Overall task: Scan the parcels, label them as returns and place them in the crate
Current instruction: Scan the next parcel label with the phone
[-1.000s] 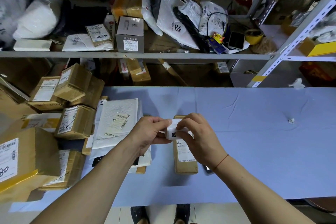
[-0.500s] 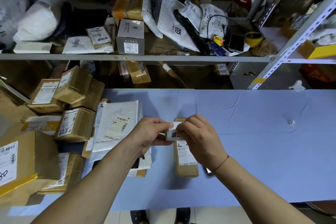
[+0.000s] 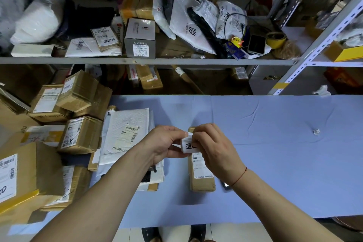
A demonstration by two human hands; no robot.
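A white return label (image 3: 188, 145) with black characters is pinched between my left hand (image 3: 167, 144) and my right hand (image 3: 213, 152), just above a slim brown parcel (image 3: 201, 175). That parcel lies lengthwise on the blue table (image 3: 275, 153) and carries a white shipping label. My right fingers cover the label's right half. A dark object (image 3: 225, 185) peeks out from under my right wrist; what it is I cannot tell. No crate is in view.
Several brown cardboard parcels (image 3: 80, 137) and a white padded mailer (image 3: 125, 133) are piled on the table's left side. A crumpled paper scrap (image 3: 316, 131) lies at the right. Behind stands a metal shelf (image 3: 157, 61) with boxes, bags, a phone and a tape roll.
Both hands have kept the label over the slim parcel, shifting it slightly. My right fingers now cover more of its printed face.
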